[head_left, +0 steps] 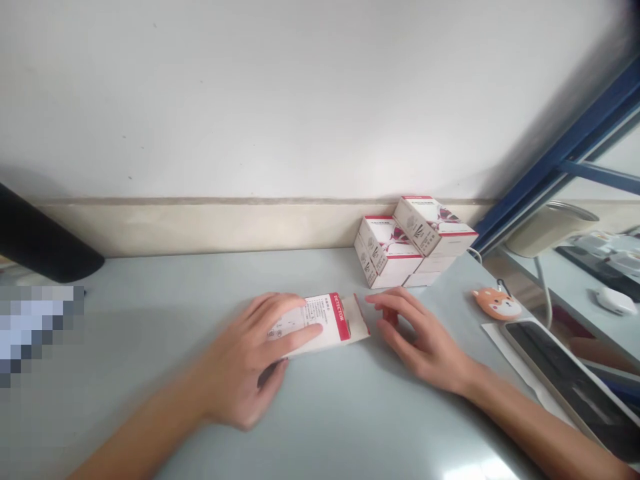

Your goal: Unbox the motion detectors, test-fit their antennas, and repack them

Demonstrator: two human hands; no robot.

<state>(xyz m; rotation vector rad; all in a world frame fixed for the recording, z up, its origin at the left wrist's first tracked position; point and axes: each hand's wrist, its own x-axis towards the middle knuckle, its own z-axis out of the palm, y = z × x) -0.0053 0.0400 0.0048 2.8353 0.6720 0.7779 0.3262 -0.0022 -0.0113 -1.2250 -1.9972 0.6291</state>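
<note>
Carton (310, 325), white with a red band, light, stiff card, lies flat on the grey desk (340, 427), long axis sideways, red end and flap pointing toward the right hand (423, 340). That hand is open, just beside the flap, holding nothing. Left hand (245, 357) spreads over the carton; firm grip or not, cannot tell. Long edges offer the best hold. Stacked boxes (405, 240) sit behind the carton.

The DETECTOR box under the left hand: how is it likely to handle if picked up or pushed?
The DETECTOR box is probably light and fairly stiff, since it looks like thin card. Being flat, it would likely slide on the smooth table rather than roll. What looks like an open flap may bend easily under the left hand.
</note>
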